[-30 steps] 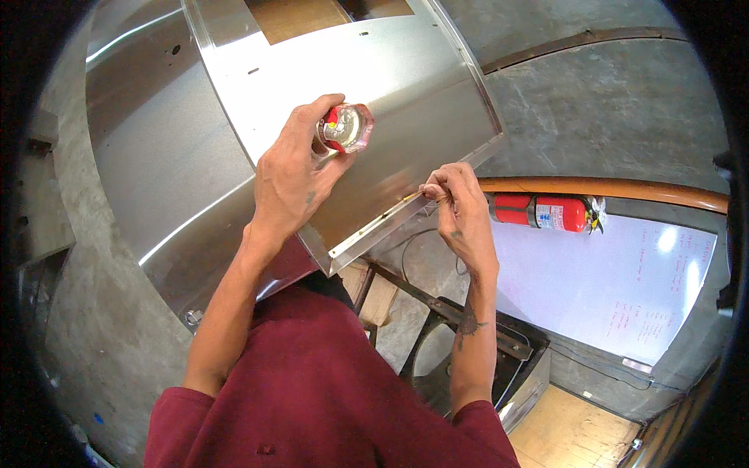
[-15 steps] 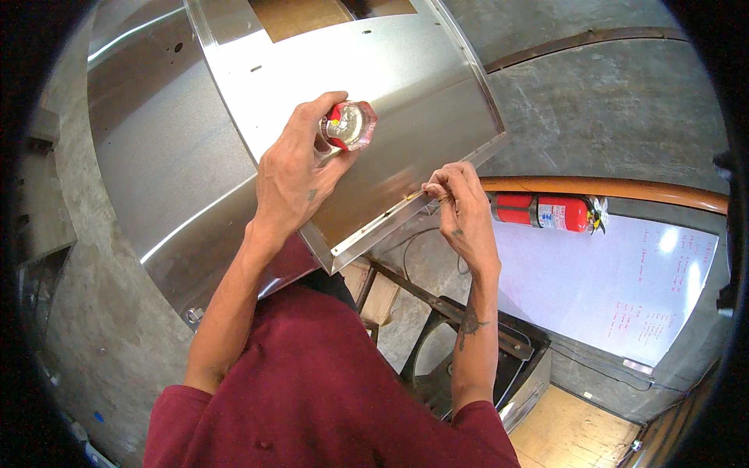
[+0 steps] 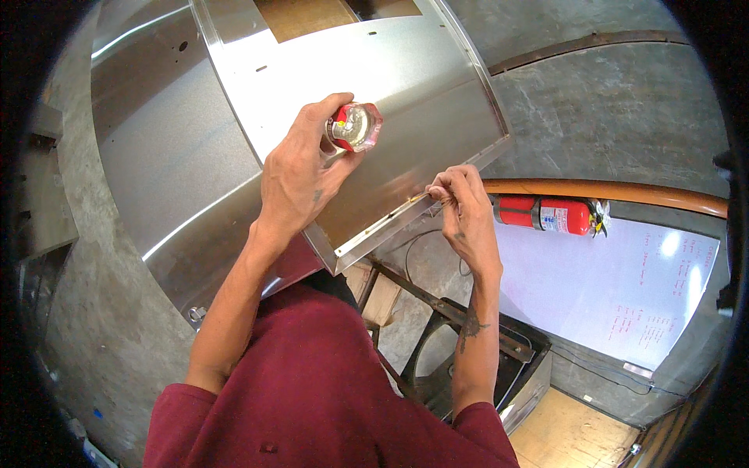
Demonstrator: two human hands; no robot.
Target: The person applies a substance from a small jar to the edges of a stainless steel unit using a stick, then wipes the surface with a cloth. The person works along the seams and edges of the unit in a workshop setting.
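metal panel (image 3: pixel 425 101) at upper centre: left hand (image 3: pixel 300 179) should hold its clear container (image 3: pixel 360 127) steady while right hand (image 3: pixel 465 207), pinched narrow, contents unclear, works lightly at the lower edge (image 3: pixel 382 226).

A shiny metal panel (image 3: pixel 425 117) spans the upper left and centre of the frame; a pale strip (image 3: pixel 369 234) lies along its lower edge.

2 hands (image 3: pixel 300 171) at a metal panel (image 3: pixel 413 101); right of it, an extinguisher (image 3: pixel 566 217), seemingly before a writing board (image 3: pixel 577 281).
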